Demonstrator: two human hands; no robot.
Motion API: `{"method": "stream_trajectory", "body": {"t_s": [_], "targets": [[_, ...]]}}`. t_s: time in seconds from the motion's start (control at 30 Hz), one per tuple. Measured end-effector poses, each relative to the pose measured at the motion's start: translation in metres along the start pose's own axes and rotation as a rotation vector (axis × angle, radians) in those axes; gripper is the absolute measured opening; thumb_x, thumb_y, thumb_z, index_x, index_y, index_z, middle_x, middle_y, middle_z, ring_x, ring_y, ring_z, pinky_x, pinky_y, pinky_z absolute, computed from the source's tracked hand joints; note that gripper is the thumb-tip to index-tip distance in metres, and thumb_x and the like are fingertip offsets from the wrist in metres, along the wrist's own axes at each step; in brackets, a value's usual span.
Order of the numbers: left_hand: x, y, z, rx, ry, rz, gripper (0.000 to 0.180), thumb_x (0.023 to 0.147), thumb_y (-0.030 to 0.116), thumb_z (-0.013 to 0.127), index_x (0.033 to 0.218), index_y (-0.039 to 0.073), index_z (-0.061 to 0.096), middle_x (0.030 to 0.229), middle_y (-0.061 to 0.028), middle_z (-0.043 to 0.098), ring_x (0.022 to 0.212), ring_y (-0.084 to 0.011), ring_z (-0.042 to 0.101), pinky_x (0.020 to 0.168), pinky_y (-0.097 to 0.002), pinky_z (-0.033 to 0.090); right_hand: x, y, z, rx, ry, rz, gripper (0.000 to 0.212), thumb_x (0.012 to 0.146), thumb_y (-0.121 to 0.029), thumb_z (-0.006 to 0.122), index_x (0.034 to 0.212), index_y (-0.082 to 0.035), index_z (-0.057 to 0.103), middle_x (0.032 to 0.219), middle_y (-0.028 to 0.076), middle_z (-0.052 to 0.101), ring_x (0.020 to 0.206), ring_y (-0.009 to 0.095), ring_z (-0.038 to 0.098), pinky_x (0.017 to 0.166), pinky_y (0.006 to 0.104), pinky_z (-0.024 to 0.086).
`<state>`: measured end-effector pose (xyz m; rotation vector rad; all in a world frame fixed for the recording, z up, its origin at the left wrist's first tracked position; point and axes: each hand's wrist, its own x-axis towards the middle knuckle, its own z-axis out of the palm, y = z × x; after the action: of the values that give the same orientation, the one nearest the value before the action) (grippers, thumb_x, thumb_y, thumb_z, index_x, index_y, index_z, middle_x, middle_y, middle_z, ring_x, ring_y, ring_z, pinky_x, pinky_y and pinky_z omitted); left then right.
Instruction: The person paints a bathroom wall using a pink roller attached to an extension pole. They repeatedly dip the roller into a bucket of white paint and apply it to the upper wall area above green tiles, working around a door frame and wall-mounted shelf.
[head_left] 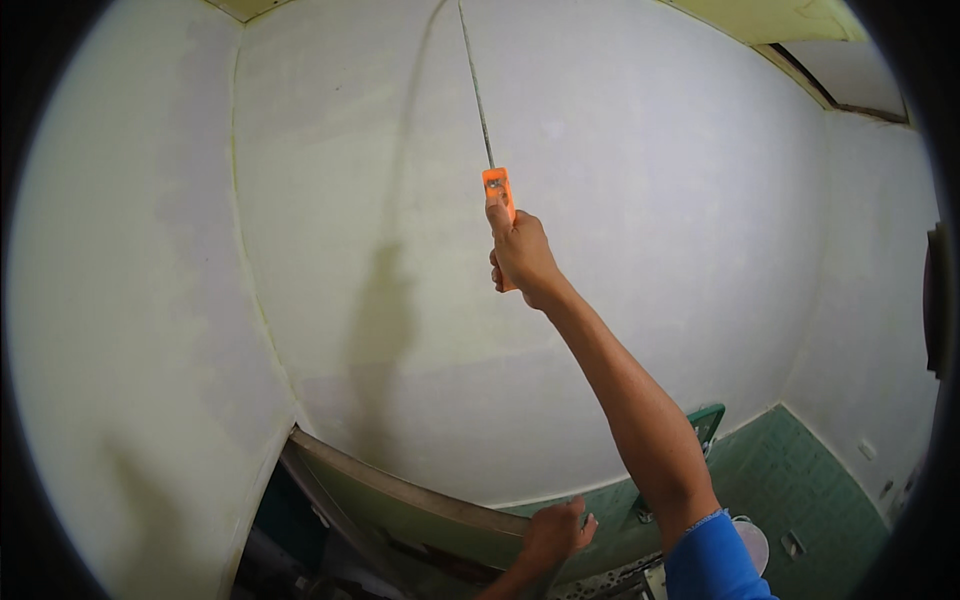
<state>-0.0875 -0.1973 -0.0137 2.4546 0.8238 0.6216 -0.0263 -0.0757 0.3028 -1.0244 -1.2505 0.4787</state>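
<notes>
Walls (640,200) of patchy white plaster surround us, smudged grey and yellowish, meeting in a corner seam (248,250) toward nine o'clock. A long shadow (380,320) slants down on that same side. Just off centre toward one, the person's right hand (522,252) has its fingers clenched around an orange-handled tool (496,178), whose slim metal rod (477,90) points to twelve, tip out of sight. Low, between five and six, the left hand (555,533) is beside a wood-edged panel (430,510); I can't tell whether its fingers grip anything. Green tiling (825,475) spreads at four
</notes>
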Motion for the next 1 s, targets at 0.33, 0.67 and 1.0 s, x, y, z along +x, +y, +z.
{"method": "stream_trajectory", "body": {"t_s": [0.33, 0.67, 1.0], "targets": [[0.001, -0.007, 0.003, 0.101, 0.059, -0.012, 0.035, 0.081, 0.034, 0.057, 0.091, 0.000, 0.058, 0.071, -0.0223, 0.063, 0.070, -0.0388, 0.064, 0.065, -0.0497, 0.051, -0.064, 0.068, 0.007, -0.059, -0.033, 0.047, 0.052, 0.095, -0.054, 0.040, 0.081, -0.004, 0.043, 0.048, 0.001, 0.039, 0.034, 0.012, 0.041, 0.033, 0.0280, 0.034], [-0.006, -0.011, 0.006, 0.134, 0.117, 0.171, 0.030, 0.082, 0.030, 0.061, 0.091, 0.002, 0.059, 0.064, -0.0175, 0.060, 0.061, -0.0379, 0.062, 0.057, -0.0459, 0.050, -0.058, 0.087, 0.049, -0.072, -0.016, 0.025, 0.058, 0.093, -0.058, 0.040, 0.082, -0.001, 0.045, 0.052, 0.005, 0.046, 0.037, 0.014, 0.047, 0.035, 0.0302, 0.039], [-0.001, -0.049, 0.043, 0.162, 0.370, 0.402, 0.027, 0.080, 0.028, 0.064, 0.085, 0.002, 0.059, 0.069, -0.0163, 0.058, 0.059, -0.0351, 0.058, 0.052, -0.0459, 0.046, -0.141, 0.073, 0.044, 0.022, -0.196, 0.262, 0.047, 0.097, -0.048, 0.039, 0.086, -0.003, 0.043, 0.053, 0.004, 0.045, 0.038, 0.014, 0.045, 0.037, 0.0299, 0.039]]}}
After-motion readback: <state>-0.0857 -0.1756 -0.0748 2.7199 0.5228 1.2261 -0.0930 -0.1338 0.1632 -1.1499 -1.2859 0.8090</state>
